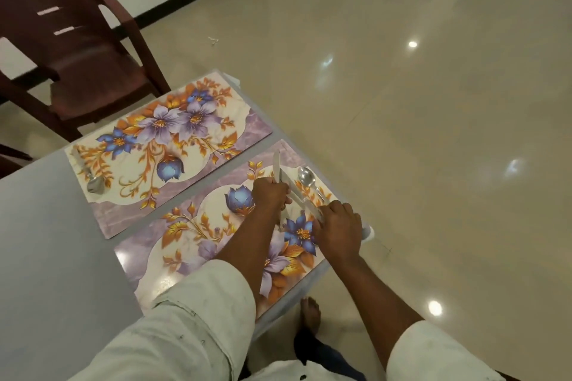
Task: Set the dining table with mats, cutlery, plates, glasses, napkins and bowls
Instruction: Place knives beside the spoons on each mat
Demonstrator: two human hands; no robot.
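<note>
Looking down from the head camera, I see my left hand (270, 193) gripping a knife (276, 164) upright over the near mat (185, 241). My right hand (339, 227) curls around another knife (301, 195) beside the spoon (307, 178), close to the table's (46, 241) right edge; open floor (433, 133) beyond.

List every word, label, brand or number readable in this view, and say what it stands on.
None can be read.
Knife under the right hand: a small dark stamp on the blade, too small and blurred to read.
Floral mats, spoons and chair: no lettering shows.
</note>
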